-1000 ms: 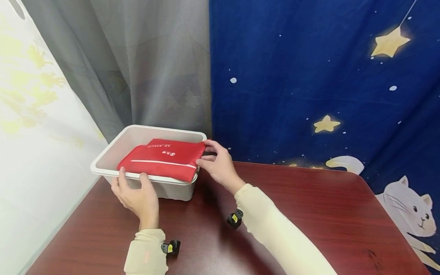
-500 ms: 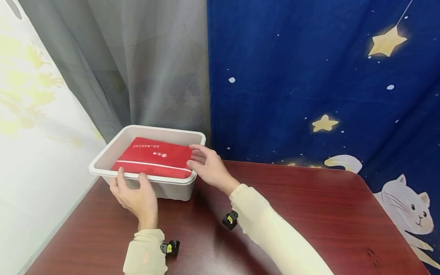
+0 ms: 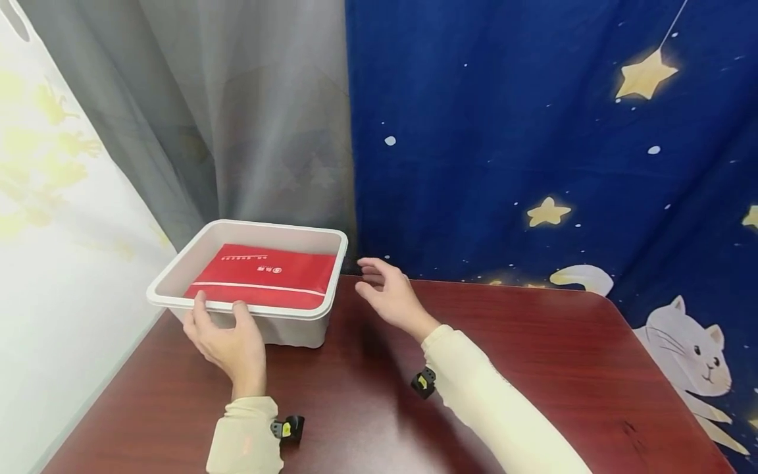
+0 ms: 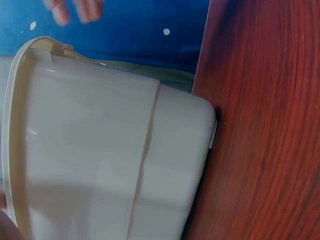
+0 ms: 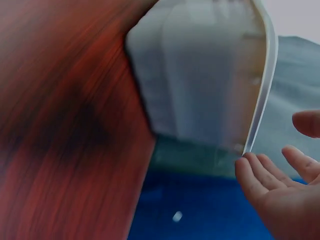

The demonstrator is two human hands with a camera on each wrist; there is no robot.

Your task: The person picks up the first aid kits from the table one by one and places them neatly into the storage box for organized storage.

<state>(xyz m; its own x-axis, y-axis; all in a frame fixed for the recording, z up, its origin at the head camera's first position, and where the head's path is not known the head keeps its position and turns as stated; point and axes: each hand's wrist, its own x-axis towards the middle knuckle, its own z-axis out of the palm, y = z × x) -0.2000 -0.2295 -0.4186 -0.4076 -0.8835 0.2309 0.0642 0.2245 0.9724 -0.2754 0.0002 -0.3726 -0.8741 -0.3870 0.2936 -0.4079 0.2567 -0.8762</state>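
A red pouch (image 3: 266, 271) with a white stripe and small white print lies flat inside a pale grey plastic bin (image 3: 296, 311). My left hand (image 3: 227, 339) holds the bin's front rim, its fingertips hooked over the edge near the pouch. In the left wrist view, the bin's side wall (image 4: 90, 140) fills much of the picture, and only a bit of that hand shows at the lower left. My right hand (image 3: 393, 296) is off the bin's right side, holding nothing, with fingers loosely bent and thumb apart. The right wrist view shows its relaxed fingers (image 5: 267, 180) beside the rim.
The bin stands at the back left of a dark red wooden table (image 3: 503, 368). Close behind it hang a grey curtain (image 3: 278, 131) and a blue curtain (image 3: 474, 131) with stars and a cat. A white patterned panel (image 3: 59, 263) borders the left.
My right hand let go of the red pouch and moved right, away from the bin. The pouch slid left and down, and now lies within the rim. The left hand stayed on the rim.
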